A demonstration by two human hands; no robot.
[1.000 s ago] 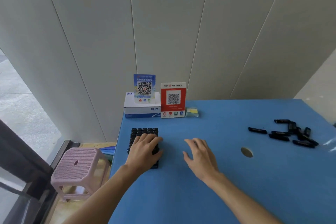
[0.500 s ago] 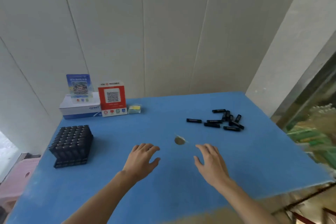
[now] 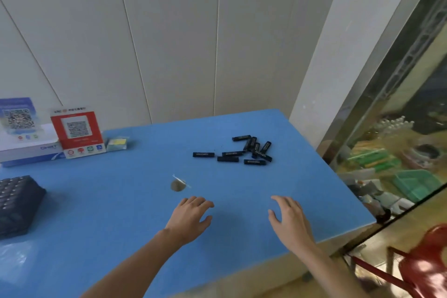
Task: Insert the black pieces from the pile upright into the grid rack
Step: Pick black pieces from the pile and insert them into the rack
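Black pieces [image 3: 242, 151]: loose pile lying flat on blue table [image 3: 121, 201], at 1 o'clock from both hands. Grid rack [image 3: 17, 203]: far at 9 o'clock, apparently mostly filled. Left hand [image 3: 191, 218] and right hand [image 3: 287, 220]: apart, fingers relaxed, holding nothing. Pile remains to insert.

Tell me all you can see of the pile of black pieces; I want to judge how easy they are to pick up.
The pile of black pieces lies on the blue table, far right, beyond both hands and touched by neither. They are slim, dark, bar-shaped pieces, plastic by the look, with faint pale markings too blurred to read. All lie flat. One lies apart to the left; those on the right crowd together at mixed angles, some overlapping.
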